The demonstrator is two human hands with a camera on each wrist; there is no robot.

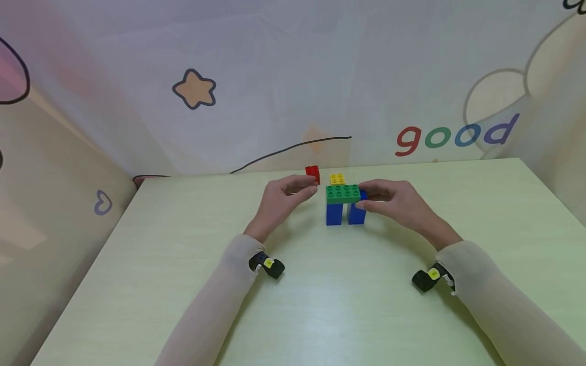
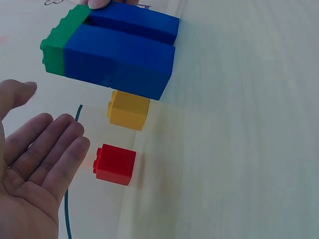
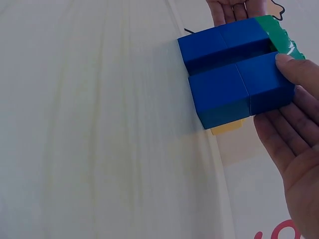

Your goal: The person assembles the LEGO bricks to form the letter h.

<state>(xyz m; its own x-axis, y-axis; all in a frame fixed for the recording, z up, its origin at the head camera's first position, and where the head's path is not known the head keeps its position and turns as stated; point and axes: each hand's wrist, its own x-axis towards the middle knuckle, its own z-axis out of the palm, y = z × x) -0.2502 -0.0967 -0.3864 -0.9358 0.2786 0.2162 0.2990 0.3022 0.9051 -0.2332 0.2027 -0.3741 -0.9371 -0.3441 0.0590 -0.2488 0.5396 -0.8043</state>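
Note:
A green brick (image 1: 343, 194) with studs on top lies across two blue brick columns, a left column (image 1: 334, 215) and a right column (image 1: 356, 215), like a small arch. My right hand (image 1: 398, 203) pinches the upper part of the right column, thumb in front and fingers behind. In the right wrist view each column shows as two stacked blue bricks (image 3: 219, 97). Left of the arch hovers my left hand (image 1: 286, 201), holding nothing, its fingers fairly straight in the left wrist view. Just beyond its fingertips stands a red brick (image 1: 313, 173).
Behind the arch stands a yellow brick (image 1: 337, 178), partly hidden by the green one in the head view. The pale table (image 1: 320, 305) ends at a printed cloth backdrop (image 1: 274, 91) close behind the bricks.

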